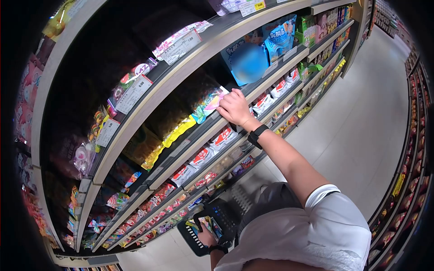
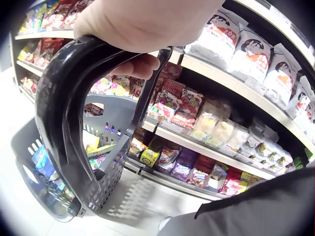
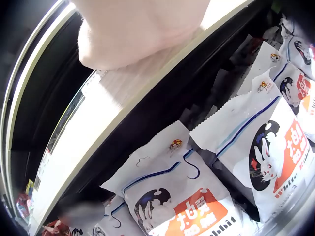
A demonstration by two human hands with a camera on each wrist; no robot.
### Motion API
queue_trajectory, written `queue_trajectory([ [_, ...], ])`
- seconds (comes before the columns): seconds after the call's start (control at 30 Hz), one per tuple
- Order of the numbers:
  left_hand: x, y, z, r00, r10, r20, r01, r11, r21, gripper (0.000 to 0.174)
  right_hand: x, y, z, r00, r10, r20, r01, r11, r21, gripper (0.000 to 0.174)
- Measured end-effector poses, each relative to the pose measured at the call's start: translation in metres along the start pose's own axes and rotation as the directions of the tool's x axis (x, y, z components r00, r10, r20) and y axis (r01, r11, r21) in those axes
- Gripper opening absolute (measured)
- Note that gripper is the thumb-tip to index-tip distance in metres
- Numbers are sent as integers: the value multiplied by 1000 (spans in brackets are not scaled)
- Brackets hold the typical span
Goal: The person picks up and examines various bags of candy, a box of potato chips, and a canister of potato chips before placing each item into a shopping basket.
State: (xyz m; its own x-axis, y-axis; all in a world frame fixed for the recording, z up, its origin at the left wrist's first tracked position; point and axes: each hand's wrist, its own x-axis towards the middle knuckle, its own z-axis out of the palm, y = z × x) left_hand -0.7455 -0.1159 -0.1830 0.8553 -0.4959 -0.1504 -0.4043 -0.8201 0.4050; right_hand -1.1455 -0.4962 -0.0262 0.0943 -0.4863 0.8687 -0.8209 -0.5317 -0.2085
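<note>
In the head view my right hand (image 1: pixel 234 107) is at a shelf's front edge, its fingers bent beside a colourful candy bag (image 1: pixel 212 105); whether they pinch the bag cannot be told. The right wrist view has that hand (image 3: pixel 142 34) against the pale shelf edge (image 3: pixel 118 93), fingertips hidden, above white rabbit-print bags (image 3: pixel 182 196). Low down, my left hand (image 1: pixel 207 237) grips the shopping basket (image 1: pixel 192 239). In the left wrist view the left hand (image 2: pixel 147 24) is curled round its black handle (image 2: pixel 64 103); colourful packets (image 2: pixel 47 164) lie inside the grey basket (image 2: pixel 115 110).
Blue pouches (image 1: pixel 246 63) stand on the shelf beyond my right hand. Price tags (image 1: pixel 183 47) line the shelf edges. Lower shelves hold more white bags (image 1: pixel 224 137) and small packets. Across the pale floor (image 1: pixel 348 117) another stocked shelf (image 1: pixel 404 185) runs along the right.
</note>
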Motion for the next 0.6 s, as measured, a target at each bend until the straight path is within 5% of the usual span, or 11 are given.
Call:
queue_trajectory([
  [0.1,9,-21,11,998,55,2,-55,998,25,50,-4,-5,-4,998,16,54,-16,1000,-8,25],
  [0.23,10,-32,16,998,56,-19,-57,998,-40,42,-30,-43,-37,966,203,160,-197,979,-51,60],
  [0.33,16,-50,25,991,120,-61,-123,992,-41,45,-117,-62,-62,899,257,355,-310,945,101,56],
  [0.37,23,-59,35,988,135,-79,-139,990,-41,45,-172,-63,-67,802,284,526,-429,887,174,47],
  [0.4,27,-60,37,986,148,-77,-152,988,-43,45,-223,-66,-81,346,353,869,-696,718,-15,43],
  [0.43,23,-61,35,984,161,-72,-164,986,-43,44,-308,-58,-87,64,228,972,-581,800,-149,46],
  [0.47,9,-45,20,985,156,-77,-160,986,-44,41,-406,-44,-102,-164,-77,983,-536,844,-23,48],
  [0.5,8,-47,21,978,177,-110,-184,981,-64,40,-344,-94,-198,-321,334,886,-352,827,-439,47],
  [0.53,4,-44,17,978,178,-106,-184,982,-48,40,-346,-81,-205,-334,347,876,-337,824,-455,47],
  [0.6,-2,-36,13,982,173,-83,-175,984,-23,41,-364,-54,-204,-536,99,839,-410,838,-361,50],
])
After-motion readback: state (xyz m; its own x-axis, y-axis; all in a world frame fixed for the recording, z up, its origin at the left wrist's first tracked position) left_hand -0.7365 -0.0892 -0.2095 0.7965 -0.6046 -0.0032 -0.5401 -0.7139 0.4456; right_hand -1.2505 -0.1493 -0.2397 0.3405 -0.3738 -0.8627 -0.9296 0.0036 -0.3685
